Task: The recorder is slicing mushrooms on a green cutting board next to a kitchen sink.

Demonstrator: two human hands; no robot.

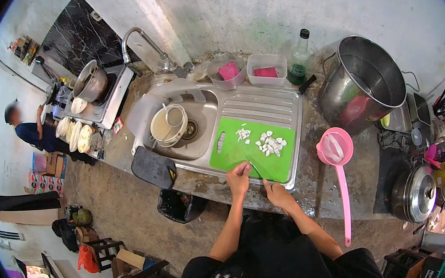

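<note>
A green plastic cutting board lies across the drainboard of the steel sink. My right hand grips a knife at the board's near edge, its blade pointing away from me. Just left of the blade is my left hand, its fingertips pinched together; whether they hold a small piece cannot be seen. Chopped white pieces form a pile on the right of the board, and a smaller group of thin white bits lies farther left.
Left of the board, the sink basin holds a pot with a strainer. A pink dipper with white pieces and a tall steel pot stand right. Behind are sponge containers and a green bottle. A person stands far left.
</note>
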